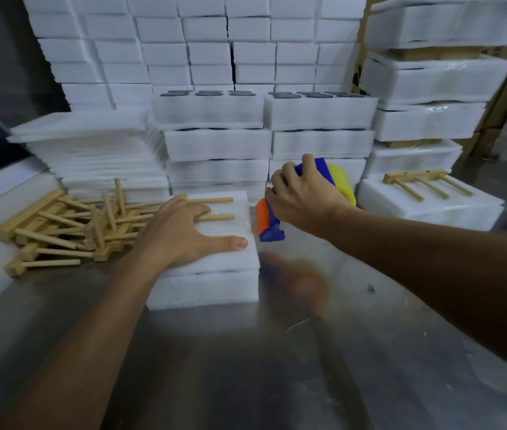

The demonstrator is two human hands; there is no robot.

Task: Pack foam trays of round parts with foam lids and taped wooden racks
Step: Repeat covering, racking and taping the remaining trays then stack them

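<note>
On the metal surface [246, 352] a foam tray [202, 287] sits near the middle, capped by a foam lid [233, 259]. A wooden rack [215, 209] lies on the lid, its pegs pointing right. The left hand [190, 231] lies flat on rack and lid, fingers straight, thumb stretched along the lid's near edge. Just right of the lid, the right hand [305, 200] grips a tape dispenser [336, 178] in blue, yellow and orange, held above the surface. A heap of loose racks [69, 225] lies to the left. Farther back stand stacked trays of round parts [264, 113]; at far right another rack [416, 181] rests on a finished pack [432, 206].
</note>
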